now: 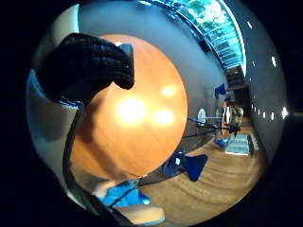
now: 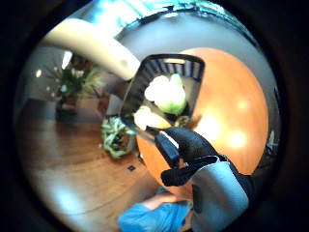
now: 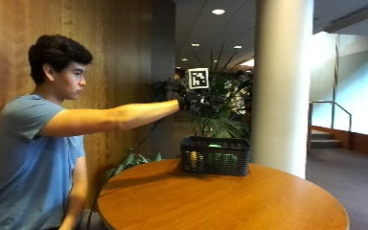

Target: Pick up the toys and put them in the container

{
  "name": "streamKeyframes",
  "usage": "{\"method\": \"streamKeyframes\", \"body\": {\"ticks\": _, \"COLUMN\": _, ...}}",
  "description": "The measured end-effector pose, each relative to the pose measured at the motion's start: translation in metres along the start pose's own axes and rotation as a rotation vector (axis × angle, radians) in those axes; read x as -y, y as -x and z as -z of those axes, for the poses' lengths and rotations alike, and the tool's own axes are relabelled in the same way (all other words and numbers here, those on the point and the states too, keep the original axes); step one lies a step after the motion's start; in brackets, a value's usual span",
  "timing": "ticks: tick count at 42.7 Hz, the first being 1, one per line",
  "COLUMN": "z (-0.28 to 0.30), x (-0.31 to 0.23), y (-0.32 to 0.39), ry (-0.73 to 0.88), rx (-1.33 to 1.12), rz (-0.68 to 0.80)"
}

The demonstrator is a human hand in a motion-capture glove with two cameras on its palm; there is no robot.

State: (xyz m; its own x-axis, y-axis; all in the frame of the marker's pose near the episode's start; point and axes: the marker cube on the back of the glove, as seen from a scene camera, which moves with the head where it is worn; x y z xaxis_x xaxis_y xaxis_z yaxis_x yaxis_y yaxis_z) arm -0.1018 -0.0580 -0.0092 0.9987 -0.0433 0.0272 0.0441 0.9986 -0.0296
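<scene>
A person in a blue shirt sits at a round wooden desk with the right arm stretched out level, the gloved right hand held high in the air above the black basket. The basket stands on the desk near its far edge, just in front of a white pillar and beside leafy potted plants.

From the thumb-side palm view the basket is seen from above, well below the hand. Inside it lie pale green and yellowish toys, bunched together against the basket's floor; their exact shapes are too washed out to name, though one looks like a rounded green piece beside a yellow one. Through the mesh wall in the outside view, a yellow patch and a green patch show inside the basket as well.

The grip holds nothing: in the little-finger-side palm view the gloved fingers curl loosely over the palm with only the bare desktop beneath them, and the thumb-side view shows the gloved thumb relaxed, apart from the basket.
</scene>
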Motion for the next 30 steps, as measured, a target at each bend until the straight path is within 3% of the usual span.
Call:
{"method": "streamKeyframes", "body": {"ticks": 11, "z": -0.027, "x": -0.03, "y": -0.101, "ry": 0.044, "rx": -0.021, "rz": -0.256}}
{"method": "streamKeyframes", "body": {"ticks": 16, "z": -0.043, "x": -0.056, "y": -0.129, "ry": 0.062, "rx": 0.065, "rz": -0.146}}
{"method": "streamKeyframes", "body": {"ticks": 22, "z": -0.061, "x": -0.073, "y": -0.164, "ry": 0.09, "rx": 0.062, "rz": -0.33}}
{"method": "streamKeyframes", "body": {"ticks": 30, "z": -0.076, "x": -0.093, "y": -0.184, "ry": 0.105, "rx": -0.017, "rz": -0.296}}
